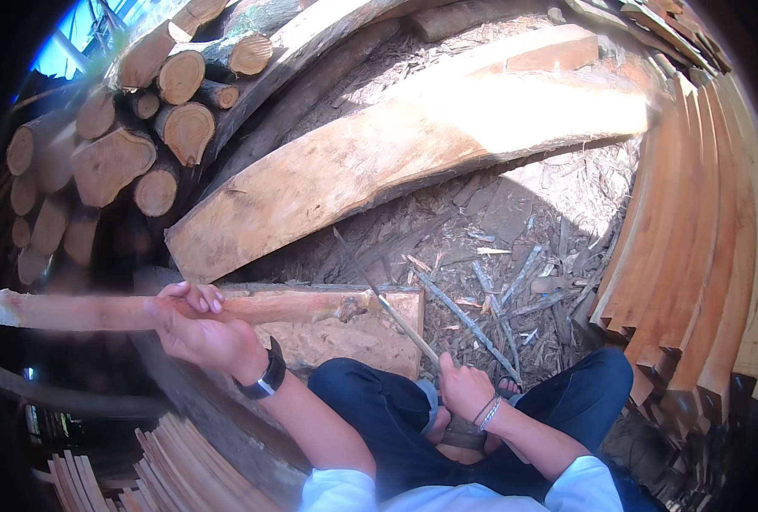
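Note:
A long, reddish, bark-free wooden pole [80,311] crosses from the far left toward the middle. My left hand [208,333], palm up, has its fingers curled round it. The pole's right end, with a dark knot, lies over a squared wooden block [319,341] in front of my left knee. My right hand [466,388] is closed on the pale handle of a long knife [403,322], in front of me between my knees. Its thin dark blade slants up and left, seen nearly edge-on, close to the pole's knotted end. Whether blade and pole touch, I cannot tell.
Beyond the block lies a big curved slab [336,171]. Cut logs [182,132] are piled at the far left. Stacked planks [686,230] stand along the right, with thin strips [191,469] at lower left. Bark and sticks [473,320] litter the ground.

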A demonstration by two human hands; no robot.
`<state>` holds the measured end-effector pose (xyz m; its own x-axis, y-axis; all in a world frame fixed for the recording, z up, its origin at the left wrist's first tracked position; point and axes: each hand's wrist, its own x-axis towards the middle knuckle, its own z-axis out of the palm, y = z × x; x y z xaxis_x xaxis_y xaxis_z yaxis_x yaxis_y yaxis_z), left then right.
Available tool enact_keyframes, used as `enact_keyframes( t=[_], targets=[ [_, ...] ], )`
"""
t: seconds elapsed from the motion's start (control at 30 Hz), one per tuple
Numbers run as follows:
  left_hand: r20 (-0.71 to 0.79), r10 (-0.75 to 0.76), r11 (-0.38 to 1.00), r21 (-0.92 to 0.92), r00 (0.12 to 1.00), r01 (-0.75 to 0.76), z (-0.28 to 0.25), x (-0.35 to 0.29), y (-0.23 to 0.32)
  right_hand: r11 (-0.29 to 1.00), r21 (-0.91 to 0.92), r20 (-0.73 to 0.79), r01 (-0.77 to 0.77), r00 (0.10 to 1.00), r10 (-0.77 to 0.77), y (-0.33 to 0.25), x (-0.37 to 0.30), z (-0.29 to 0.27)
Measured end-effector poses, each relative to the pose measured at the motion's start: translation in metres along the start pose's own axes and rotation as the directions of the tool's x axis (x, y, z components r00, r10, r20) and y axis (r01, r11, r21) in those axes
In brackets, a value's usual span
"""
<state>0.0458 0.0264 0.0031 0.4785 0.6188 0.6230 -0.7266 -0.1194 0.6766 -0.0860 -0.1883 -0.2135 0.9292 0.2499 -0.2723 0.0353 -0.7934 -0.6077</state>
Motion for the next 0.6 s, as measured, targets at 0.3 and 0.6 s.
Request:
enact_keyframes(
  t=[0.3, 0.6],
  targets=[
    [0.025, 0.003, 1.0, 0.002, 1.0, -0.003, 0.002, -0.002, 0.001, 1.0, -0.025, -0.001, 0.002, 1.0, -0.002, 0.001, -0.002, 0.004],
    [0.015, 0.023, 0.999, 0.044, 1.0, -0.023, 0.001, -0.002, 0.002, 0.999, 0.029, 0.02, -0.024, 1.0, 0.023, 0.001, 0.001, -0.002]
  ],
)
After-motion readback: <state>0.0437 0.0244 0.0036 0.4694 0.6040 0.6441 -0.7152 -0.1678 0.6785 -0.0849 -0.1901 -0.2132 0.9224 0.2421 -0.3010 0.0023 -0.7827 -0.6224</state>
